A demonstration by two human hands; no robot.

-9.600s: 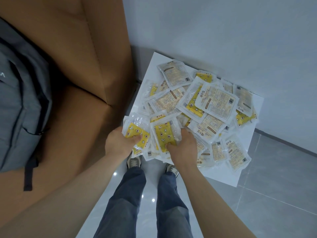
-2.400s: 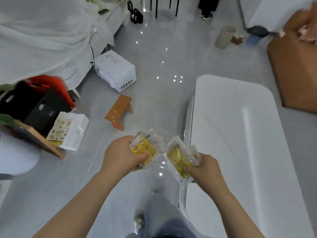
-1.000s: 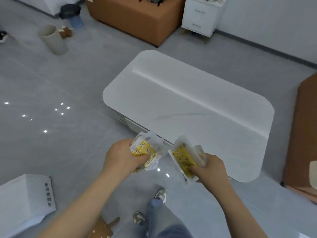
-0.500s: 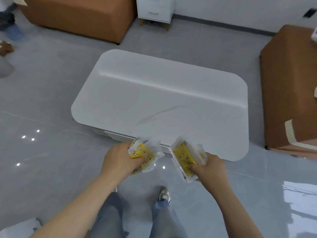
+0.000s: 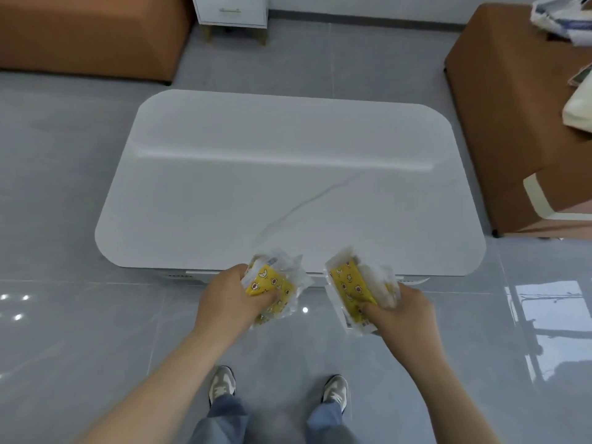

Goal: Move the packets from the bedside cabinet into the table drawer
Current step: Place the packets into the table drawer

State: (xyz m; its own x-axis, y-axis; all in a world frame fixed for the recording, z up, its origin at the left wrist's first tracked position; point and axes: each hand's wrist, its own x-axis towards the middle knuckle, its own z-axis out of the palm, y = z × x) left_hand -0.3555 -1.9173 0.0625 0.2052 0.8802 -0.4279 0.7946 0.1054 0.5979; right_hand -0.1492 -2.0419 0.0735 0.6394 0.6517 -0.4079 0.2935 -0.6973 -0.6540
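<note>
I stand at the near long side of a low white table (image 5: 288, 174). My left hand (image 5: 227, 302) grips a bunch of clear packets with yellow printed inserts (image 5: 275, 283). My right hand (image 5: 400, 312) grips a second bunch of the same packets (image 5: 355, 286). Both bunches hang over the floor just in front of the table's near edge. Under that edge a strip of the drawer front (image 5: 179, 275) shows, and it looks pushed in. The white bedside cabinet (image 5: 232, 9) stands at the far wall; its top is out of view.
An orange-brown sofa block (image 5: 86, 36) lies at the far left. Another orange-brown seat (image 5: 512, 116) with bags and cloth on it stands to the right of the table. Glossy grey floor tiles surround the table, and my feet (image 5: 278, 387) are a step back from it.
I have turned and stepped until the table lies square in front of me. Both hands keep their packets and are now close to the table's near edge.
</note>
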